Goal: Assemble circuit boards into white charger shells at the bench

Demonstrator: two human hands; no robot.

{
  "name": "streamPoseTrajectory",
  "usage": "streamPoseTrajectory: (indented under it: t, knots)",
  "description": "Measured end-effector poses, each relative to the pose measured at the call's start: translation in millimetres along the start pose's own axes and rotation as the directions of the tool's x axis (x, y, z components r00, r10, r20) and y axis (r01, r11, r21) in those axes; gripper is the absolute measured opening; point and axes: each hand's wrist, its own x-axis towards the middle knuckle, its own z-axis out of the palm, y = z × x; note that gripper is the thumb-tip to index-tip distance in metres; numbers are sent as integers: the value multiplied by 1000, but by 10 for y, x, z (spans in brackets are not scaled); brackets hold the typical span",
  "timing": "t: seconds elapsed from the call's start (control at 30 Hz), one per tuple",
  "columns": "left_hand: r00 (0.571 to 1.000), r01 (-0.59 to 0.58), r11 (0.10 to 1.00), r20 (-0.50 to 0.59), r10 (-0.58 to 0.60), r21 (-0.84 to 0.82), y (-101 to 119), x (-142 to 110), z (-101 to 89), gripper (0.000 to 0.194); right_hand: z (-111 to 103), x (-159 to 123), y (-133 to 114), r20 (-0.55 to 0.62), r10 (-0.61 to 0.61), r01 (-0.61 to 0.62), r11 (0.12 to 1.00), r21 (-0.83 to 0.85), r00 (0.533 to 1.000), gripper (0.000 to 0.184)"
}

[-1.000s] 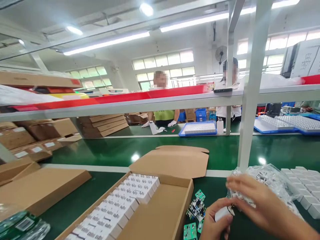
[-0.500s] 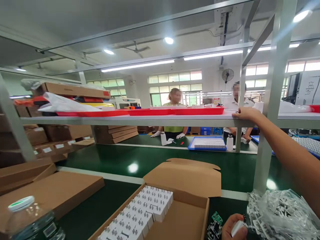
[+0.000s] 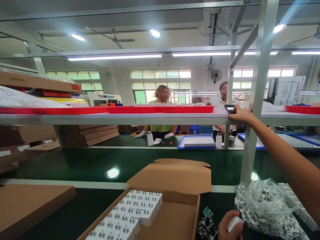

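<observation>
My right hand (image 3: 241, 114) reaches up to the shelf edge, its fingers closed on a dark-edged phone (image 3: 229, 109) tilted at the shelf's front. Low in the view, my left hand (image 3: 229, 226) grips a small white plastic housing (image 3: 234, 223) between thumb and fingers. Just left of that hand lies a pile of small circuit boards (image 3: 207, 222), one of them green. An open cardboard box (image 3: 178, 210) stands further left, with rows of white plug housings (image 3: 135, 213) with metal pins filling its left part. To the right sits a clear plastic bag (image 3: 267, 203) of small white and metal parts.
A shelf (image 3: 150, 120) crosses the view, bearing red trays (image 3: 187, 109). A grey upright post (image 3: 250, 146) stands near my right arm. A closed carton (image 3: 37, 203) lies at left. Across the green bench, two people stand near a blue tray (image 3: 196, 136) and white bottles (image 3: 150, 138).
My view has turned rightward. The phone now shows in my right hand, raised at the shelf edge; before, it was not visible there. My left hand still holds the white housing.
</observation>
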Motion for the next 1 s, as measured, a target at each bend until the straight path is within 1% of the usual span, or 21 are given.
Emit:
streamPoseTrajectory:
  t: [0.1,0.17,0.33,0.57,0.73,1.0]
  knots:
    - [1000,4,1000,7,-4,14,-8,-6,2,62,135,-71,16,-76,51,-48,998,39,996,50]
    - [1000,0,1000,7,0,25,-8,-1,-5,62,217,-131,28,-125,52,-44,997,70,991,56]
    - [1000,-4,999,1,4,50,-2,25,-32,63,366,-225,64,-196,30,-6,992,123,980,58]
    - [1000,10,997,-15,-9,74,-19,51,-70,64,410,-246,112,-210,-27,58,988,144,977,73]
    - [1000,13,997,-25,-11,81,-34,68,-95,65,456,-275,103,-250,-19,58,987,150,968,72]
    - [999,26,996,-22,-25,84,-70,76,-107,66,497,-284,98,-280,-23,66,987,146,960,72]
